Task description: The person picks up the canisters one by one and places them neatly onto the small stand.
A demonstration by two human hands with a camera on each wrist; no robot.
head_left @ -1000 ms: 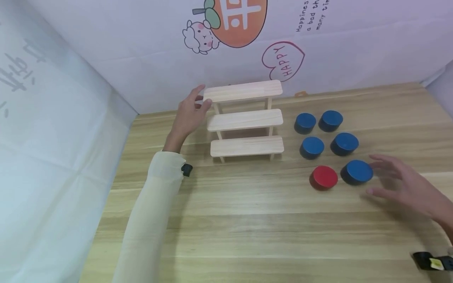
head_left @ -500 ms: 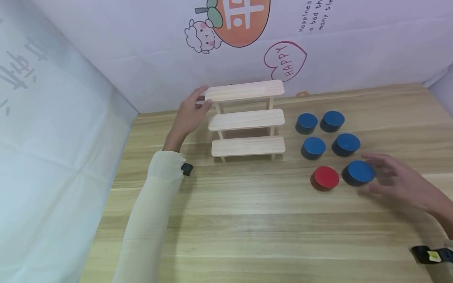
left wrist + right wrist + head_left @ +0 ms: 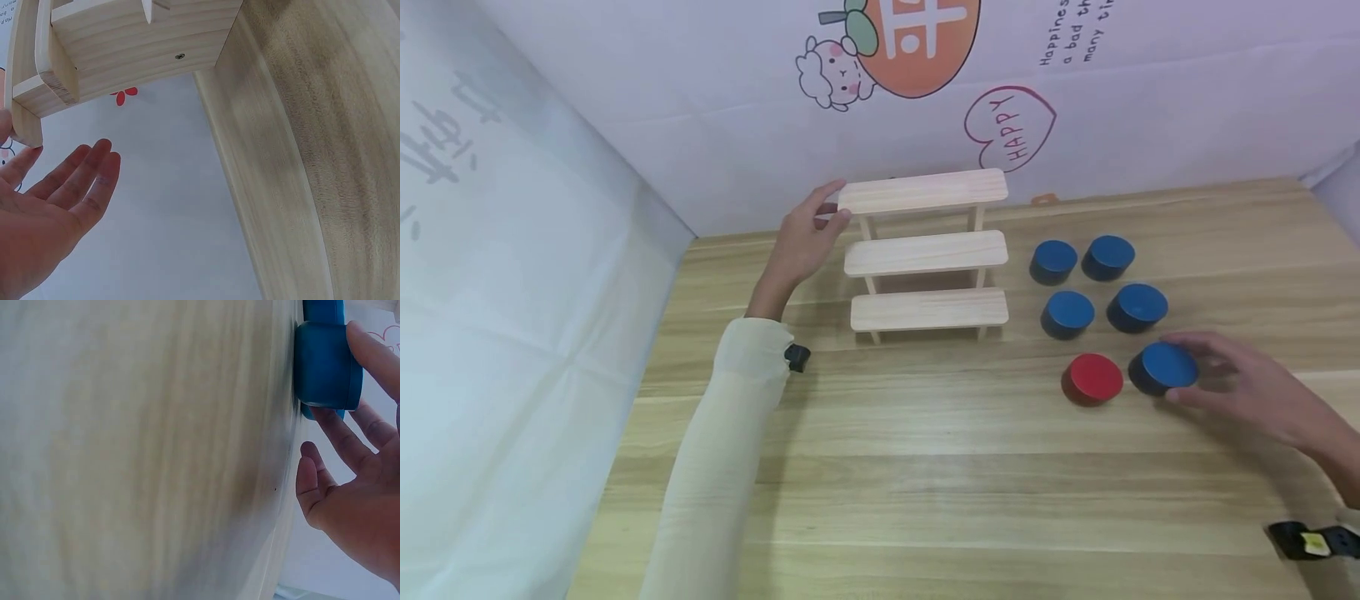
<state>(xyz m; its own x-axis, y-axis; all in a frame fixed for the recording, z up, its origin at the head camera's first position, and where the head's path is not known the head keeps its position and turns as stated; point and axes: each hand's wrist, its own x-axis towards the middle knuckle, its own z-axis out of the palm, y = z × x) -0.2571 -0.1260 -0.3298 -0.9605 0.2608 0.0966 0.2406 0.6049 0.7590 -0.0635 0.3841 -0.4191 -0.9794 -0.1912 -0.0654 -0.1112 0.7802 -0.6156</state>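
Note:
A three-step wooden rack (image 3: 925, 250) stands at the back of the table, and its underside fills the top of the left wrist view (image 3: 137, 44). My left hand (image 3: 837, 200) rests at the left end of the top step, thumb against it, fingers straight (image 3: 87, 181). My right hand (image 3: 1183, 371) reaches around the nearest blue cylinder (image 3: 1161, 365). One finger (image 3: 375, 356) lies on the cylinder (image 3: 325, 362), while the thumb stays just apart from it. A red cylinder (image 3: 1092, 377) sits directly left of the blue one.
Several more blue cylinders (image 3: 1067, 312) stand between the rack and my right hand. A white wall with cartoon prints runs behind, and a white panel closes the left side. The wooden table (image 3: 925, 483) stretches bare towards me.
My right hand has slid left across the table and its fingers have come around the nearest blue cylinder. The left hand has stayed at the rack's top step.

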